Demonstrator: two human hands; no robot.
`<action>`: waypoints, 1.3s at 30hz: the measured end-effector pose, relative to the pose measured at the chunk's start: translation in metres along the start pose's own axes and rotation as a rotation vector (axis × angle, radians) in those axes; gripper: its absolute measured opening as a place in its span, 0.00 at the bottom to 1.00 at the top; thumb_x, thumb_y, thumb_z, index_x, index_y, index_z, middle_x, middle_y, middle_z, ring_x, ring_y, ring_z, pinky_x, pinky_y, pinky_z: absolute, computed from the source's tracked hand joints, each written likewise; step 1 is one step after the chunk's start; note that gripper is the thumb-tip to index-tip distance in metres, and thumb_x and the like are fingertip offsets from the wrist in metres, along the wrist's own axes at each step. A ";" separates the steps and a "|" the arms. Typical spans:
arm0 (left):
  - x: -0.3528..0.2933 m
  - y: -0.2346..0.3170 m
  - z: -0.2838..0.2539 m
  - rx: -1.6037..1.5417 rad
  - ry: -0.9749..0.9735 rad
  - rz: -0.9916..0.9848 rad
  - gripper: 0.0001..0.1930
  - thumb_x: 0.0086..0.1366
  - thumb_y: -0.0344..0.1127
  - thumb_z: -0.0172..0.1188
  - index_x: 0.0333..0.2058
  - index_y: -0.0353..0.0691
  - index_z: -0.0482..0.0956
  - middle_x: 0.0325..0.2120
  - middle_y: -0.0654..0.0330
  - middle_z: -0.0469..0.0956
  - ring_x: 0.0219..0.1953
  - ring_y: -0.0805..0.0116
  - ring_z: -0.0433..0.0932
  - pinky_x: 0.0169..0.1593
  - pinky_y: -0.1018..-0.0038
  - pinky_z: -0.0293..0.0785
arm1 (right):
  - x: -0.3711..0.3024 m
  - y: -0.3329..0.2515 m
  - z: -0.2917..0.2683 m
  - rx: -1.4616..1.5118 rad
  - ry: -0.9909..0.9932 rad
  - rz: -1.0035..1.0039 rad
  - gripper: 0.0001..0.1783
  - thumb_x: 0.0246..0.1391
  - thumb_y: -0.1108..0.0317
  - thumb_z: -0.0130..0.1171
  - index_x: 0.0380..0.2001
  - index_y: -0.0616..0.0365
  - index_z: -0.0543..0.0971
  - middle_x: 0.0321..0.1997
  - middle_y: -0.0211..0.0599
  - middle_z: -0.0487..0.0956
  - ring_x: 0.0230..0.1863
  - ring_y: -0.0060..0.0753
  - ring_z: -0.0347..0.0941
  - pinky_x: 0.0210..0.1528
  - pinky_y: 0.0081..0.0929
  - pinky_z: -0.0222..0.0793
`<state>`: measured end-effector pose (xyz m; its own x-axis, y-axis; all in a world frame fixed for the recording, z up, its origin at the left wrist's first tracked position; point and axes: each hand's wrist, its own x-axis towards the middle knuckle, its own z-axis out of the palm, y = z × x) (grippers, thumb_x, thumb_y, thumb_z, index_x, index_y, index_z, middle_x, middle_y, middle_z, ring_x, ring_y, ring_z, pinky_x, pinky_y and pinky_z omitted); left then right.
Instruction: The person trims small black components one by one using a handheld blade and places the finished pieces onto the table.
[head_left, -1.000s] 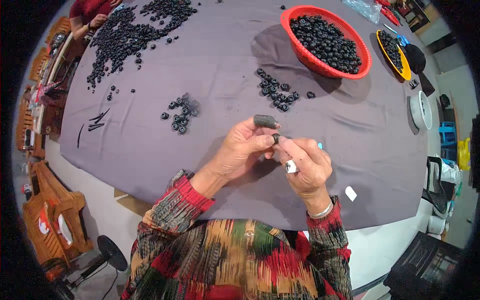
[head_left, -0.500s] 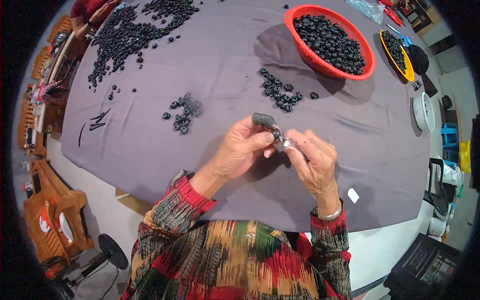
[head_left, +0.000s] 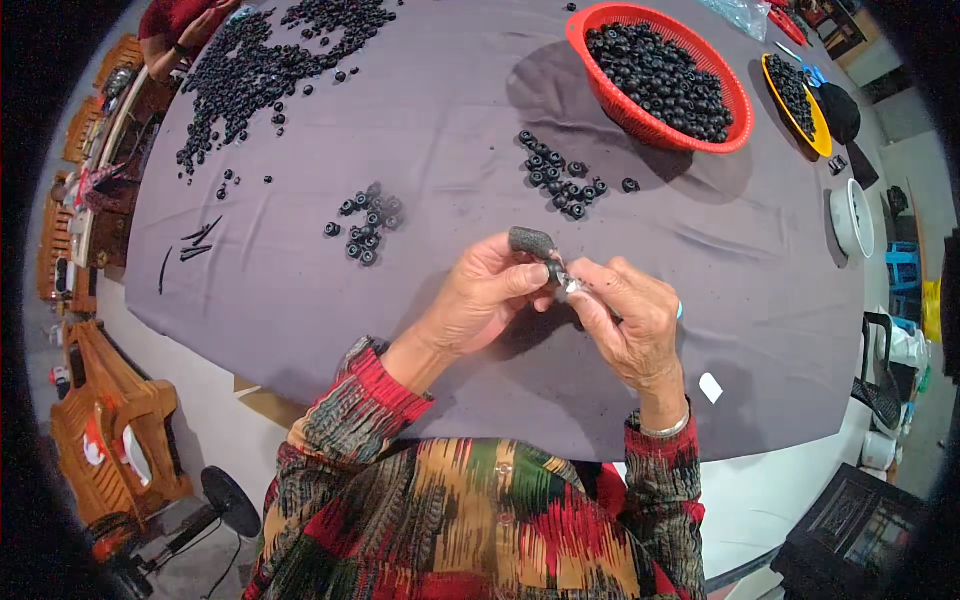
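My left hand (head_left: 478,302) is closed in a pinch over the table's near middle. Between its thumb and index finger sits a small round black part (head_left: 555,272), probably rubber. A dark grey finger sleeve (head_left: 531,241) covers the index fingertip. My right hand (head_left: 638,325) is closed around a small tool (head_left: 572,286) with a shiny metal tip, which meets the black part. A light blue bit (head_left: 680,311) shows at the outer side of this hand; most of the tool is hidden by the fingers. Beyond my hands lie two small groups of black round parts (head_left: 570,188) (head_left: 364,228).
A red basket (head_left: 742,110) full of black parts stands far right, beside a yellow plate (head_left: 821,135) and a white bowl (head_left: 842,222). Many black pieces (head_left: 235,85) spread across the far left, where another person's arm (head_left: 165,60) shows. Thin black strips (head_left: 197,250) lie left.
The right hand has turned slightly at the black part, and the light blue bit now shows beside it. The left hand keeps its pinch. The whole view has shifted a little.
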<state>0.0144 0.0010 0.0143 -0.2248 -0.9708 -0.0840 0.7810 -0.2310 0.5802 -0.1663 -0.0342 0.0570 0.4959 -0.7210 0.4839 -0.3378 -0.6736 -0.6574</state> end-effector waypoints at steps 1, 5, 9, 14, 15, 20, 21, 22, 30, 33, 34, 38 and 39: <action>0.000 0.000 0.000 -0.003 0.007 -0.004 0.07 0.62 0.28 0.62 0.39 0.38 0.77 0.36 0.60 0.78 0.31 0.72 0.76 0.35 0.78 0.75 | 0.000 0.000 0.000 0.000 0.000 0.001 0.12 0.46 0.74 0.64 0.37 0.61 0.81 0.19 0.35 0.71 0.18 0.30 0.66 0.20 0.25 0.61; 0.000 0.001 -0.002 -0.005 -0.023 -0.004 0.07 0.64 0.27 0.59 0.41 0.37 0.78 0.35 0.62 0.78 0.34 0.75 0.75 0.38 0.78 0.74 | 0.000 -0.001 -0.001 0.001 -0.019 0.019 0.11 0.46 0.75 0.64 0.36 0.61 0.81 0.18 0.34 0.71 0.18 0.29 0.66 0.20 0.25 0.61; 0.000 0.001 -0.001 0.033 0.002 -0.015 0.06 0.61 0.29 0.62 0.37 0.37 0.77 0.34 0.60 0.77 0.30 0.72 0.76 0.35 0.79 0.75 | -0.002 0.000 0.001 0.068 -0.040 0.059 0.09 0.48 0.75 0.63 0.35 0.61 0.81 0.17 0.34 0.70 0.17 0.28 0.66 0.20 0.25 0.60; -0.001 0.002 -0.003 0.095 -0.002 0.015 0.06 0.62 0.29 0.62 0.36 0.36 0.77 0.33 0.60 0.77 0.30 0.73 0.75 0.34 0.79 0.73 | -0.001 -0.001 0.003 0.057 -0.058 0.065 0.09 0.50 0.74 0.63 0.36 0.61 0.81 0.17 0.34 0.70 0.17 0.27 0.66 0.20 0.24 0.61; -0.001 0.002 -0.003 0.102 -0.006 0.025 0.05 0.62 0.29 0.61 0.36 0.36 0.77 0.33 0.60 0.77 0.30 0.73 0.75 0.34 0.79 0.73 | -0.001 -0.001 0.003 0.073 -0.057 0.083 0.08 0.50 0.74 0.62 0.36 0.62 0.81 0.17 0.34 0.71 0.17 0.27 0.66 0.20 0.24 0.61; 0.001 -0.002 -0.002 0.112 0.037 0.015 0.05 0.63 0.28 0.60 0.37 0.36 0.77 0.32 0.61 0.78 0.30 0.73 0.75 0.34 0.79 0.73 | -0.001 0.006 0.006 0.061 -0.047 0.098 0.08 0.52 0.74 0.61 0.36 0.63 0.81 0.19 0.36 0.73 0.19 0.29 0.68 0.22 0.24 0.64; 0.001 -0.004 -0.002 0.143 0.036 0.027 0.05 0.63 0.28 0.60 0.37 0.36 0.77 0.32 0.61 0.78 0.30 0.73 0.75 0.34 0.79 0.73 | -0.002 0.008 0.008 0.057 -0.031 0.089 0.08 0.52 0.74 0.61 0.36 0.64 0.81 0.19 0.37 0.73 0.20 0.29 0.68 0.23 0.24 0.64; 0.001 -0.005 -0.002 0.174 0.034 0.040 0.05 0.63 0.28 0.60 0.38 0.36 0.78 0.32 0.61 0.78 0.30 0.73 0.76 0.34 0.79 0.74 | -0.002 0.007 0.009 0.059 -0.031 0.089 0.08 0.52 0.74 0.61 0.36 0.64 0.81 0.19 0.37 0.73 0.20 0.29 0.68 0.23 0.24 0.64; 0.002 -0.004 -0.004 0.003 0.004 -0.041 0.09 0.63 0.27 0.60 0.42 0.34 0.77 0.33 0.60 0.79 0.30 0.73 0.75 0.35 0.79 0.74 | -0.002 0.014 0.004 0.138 -0.017 0.170 0.07 0.54 0.75 0.58 0.35 0.66 0.80 0.25 0.39 0.77 0.23 0.31 0.70 0.26 0.25 0.66; 0.003 0.001 -0.002 -0.011 -0.022 -0.047 0.15 0.63 0.27 0.60 0.48 0.35 0.74 0.33 0.62 0.78 0.32 0.74 0.75 0.36 0.78 0.73 | -0.004 0.015 0.001 0.091 -0.006 0.139 0.09 0.49 0.74 0.62 0.35 0.64 0.80 0.25 0.38 0.77 0.24 0.32 0.71 0.27 0.25 0.66; 0.003 0.003 -0.002 -0.004 -0.017 -0.034 0.18 0.63 0.28 0.60 0.51 0.36 0.72 0.32 0.63 0.77 0.32 0.74 0.74 0.36 0.78 0.73 | -0.004 0.012 0.000 0.094 -0.008 0.136 0.09 0.49 0.74 0.62 0.35 0.64 0.80 0.25 0.38 0.77 0.24 0.32 0.71 0.27 0.25 0.66; 0.005 0.001 -0.004 0.019 -0.005 -0.054 0.22 0.62 0.28 0.61 0.55 0.38 0.69 0.31 0.65 0.76 0.32 0.74 0.74 0.35 0.78 0.73 | -0.002 0.002 0.001 -0.040 0.032 0.073 0.18 0.39 0.78 0.68 0.39 0.61 0.80 0.27 0.37 0.77 0.26 0.31 0.74 0.28 0.25 0.69; 0.004 0.002 -0.001 0.004 0.019 -0.067 0.24 0.61 0.30 0.63 0.55 0.37 0.68 0.30 0.65 0.76 0.32 0.75 0.75 0.34 0.79 0.73 | -0.003 0.002 0.006 -0.090 0.058 0.011 0.22 0.36 0.79 0.69 0.40 0.60 0.81 0.27 0.36 0.76 0.27 0.31 0.75 0.28 0.25 0.70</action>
<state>0.0150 -0.0036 0.0143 -0.2655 -0.9542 -0.1377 0.7625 -0.2953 0.5757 -0.1631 -0.0322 0.0509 0.4458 -0.7351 0.5108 -0.4146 -0.6753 -0.6100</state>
